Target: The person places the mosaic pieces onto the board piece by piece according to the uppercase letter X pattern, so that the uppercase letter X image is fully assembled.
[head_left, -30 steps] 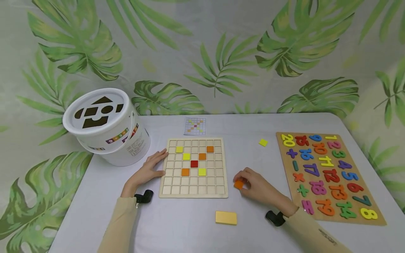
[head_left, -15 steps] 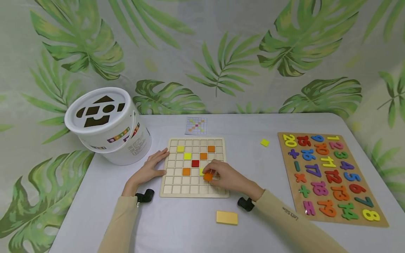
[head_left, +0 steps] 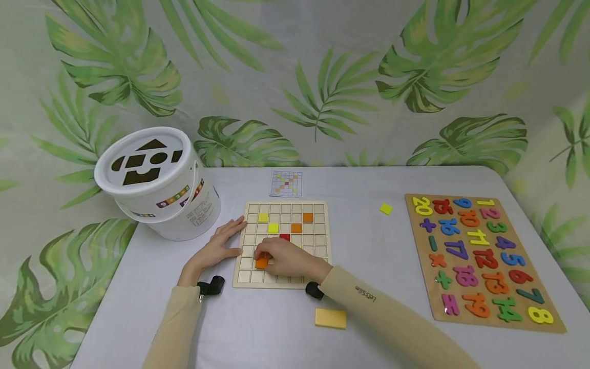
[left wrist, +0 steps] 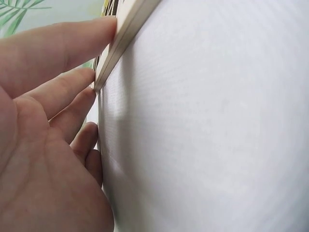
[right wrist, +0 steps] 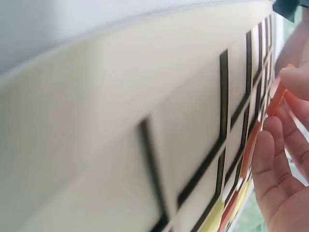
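In the head view, a light wooden grid board lies on the table with yellow, orange and red square tiles in its cells. My right hand pinches an orange tile between thumb and fingers, low over the board's left front cells. It covers several cells and part of the red tile. The right wrist view shows the pinched orange tile tilted above the grid. My left hand lies along the board's left side. Fingertips touch the board's edge in the left wrist view.
A printed pattern card lies behind the board. One loose yellow tile is to the right. A yellow block lies in front, near my right sleeve. A white bucket stands left, a number puzzle board right.
My right hand has carried the orange tile leftward from the table right of the board, across the board, to its left front cells. The left hand has stayed at the edge.
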The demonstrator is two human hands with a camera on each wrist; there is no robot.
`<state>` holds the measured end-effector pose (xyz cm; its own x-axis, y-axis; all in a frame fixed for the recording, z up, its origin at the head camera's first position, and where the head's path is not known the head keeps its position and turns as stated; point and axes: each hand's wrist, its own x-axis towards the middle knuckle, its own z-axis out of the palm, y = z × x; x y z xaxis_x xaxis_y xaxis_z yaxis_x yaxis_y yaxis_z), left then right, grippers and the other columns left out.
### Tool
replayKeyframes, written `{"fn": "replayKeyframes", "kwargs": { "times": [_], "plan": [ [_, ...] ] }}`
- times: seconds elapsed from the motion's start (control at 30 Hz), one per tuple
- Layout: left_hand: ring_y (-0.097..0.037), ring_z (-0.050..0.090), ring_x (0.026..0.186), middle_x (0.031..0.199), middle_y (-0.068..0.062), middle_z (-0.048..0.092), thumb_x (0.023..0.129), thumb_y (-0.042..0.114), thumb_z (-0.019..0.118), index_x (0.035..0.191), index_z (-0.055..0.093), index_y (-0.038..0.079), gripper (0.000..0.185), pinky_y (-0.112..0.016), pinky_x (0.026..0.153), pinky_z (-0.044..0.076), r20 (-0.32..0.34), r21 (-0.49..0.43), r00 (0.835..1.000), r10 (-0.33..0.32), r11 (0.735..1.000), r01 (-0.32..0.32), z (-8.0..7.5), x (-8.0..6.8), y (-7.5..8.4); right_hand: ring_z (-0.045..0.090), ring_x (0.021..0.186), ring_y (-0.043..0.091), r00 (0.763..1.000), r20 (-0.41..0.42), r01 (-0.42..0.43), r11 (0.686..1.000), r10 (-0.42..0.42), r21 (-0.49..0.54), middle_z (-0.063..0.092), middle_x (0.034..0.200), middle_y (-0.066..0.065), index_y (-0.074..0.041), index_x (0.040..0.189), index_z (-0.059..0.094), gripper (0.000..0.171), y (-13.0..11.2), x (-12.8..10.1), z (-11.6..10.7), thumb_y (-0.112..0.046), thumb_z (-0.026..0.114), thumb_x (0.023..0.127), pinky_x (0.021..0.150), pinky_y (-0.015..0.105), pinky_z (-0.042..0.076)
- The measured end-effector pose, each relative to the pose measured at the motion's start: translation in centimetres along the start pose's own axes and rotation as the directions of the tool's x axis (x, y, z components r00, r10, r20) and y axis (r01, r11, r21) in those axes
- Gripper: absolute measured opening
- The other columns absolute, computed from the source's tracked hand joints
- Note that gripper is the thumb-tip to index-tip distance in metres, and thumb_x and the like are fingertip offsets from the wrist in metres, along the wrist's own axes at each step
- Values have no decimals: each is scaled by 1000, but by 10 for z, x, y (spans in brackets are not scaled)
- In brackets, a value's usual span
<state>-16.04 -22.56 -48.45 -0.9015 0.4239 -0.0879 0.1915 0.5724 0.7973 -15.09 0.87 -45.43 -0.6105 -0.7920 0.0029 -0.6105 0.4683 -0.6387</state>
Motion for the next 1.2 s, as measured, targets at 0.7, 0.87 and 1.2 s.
{"fn": "replayKeyframes", "kwargs": {
  "times": [0.7,0.87,1.2],
  "plan": [
    [-30,2,135,149,-4,15,80,5,64,140,31,6,68,-58,101,2,-11,-8,1000,-12,1000,12,1,-2,9,50,78,11,996,-72,-39,996,45,84,58,92,-2,-10,97,65,19,12,-13,-15,-5,61,80,68,19,43],
    [-37,2,133,148,-15,16,78,-3,62,137,32,-3,66,-58,100,-1,-11,-64,1000,-2,998,1,-2,-7,33,52,79,12,972,-188,-96,972,138,213,62,92,4,-5,99,64,21,48,-52,-45,-1,61,79,68,25,47],
    [-28,2,135,149,-1,16,78,10,65,140,33,8,69,-57,101,1,-11,-2,1000,-9,1000,9,2,2,1,53,90,25,812,-403,-349,904,424,247,60,104,15,-3,106,60,24,137,-137,-108,-2,61,82,76,39,46]
  ]
}}
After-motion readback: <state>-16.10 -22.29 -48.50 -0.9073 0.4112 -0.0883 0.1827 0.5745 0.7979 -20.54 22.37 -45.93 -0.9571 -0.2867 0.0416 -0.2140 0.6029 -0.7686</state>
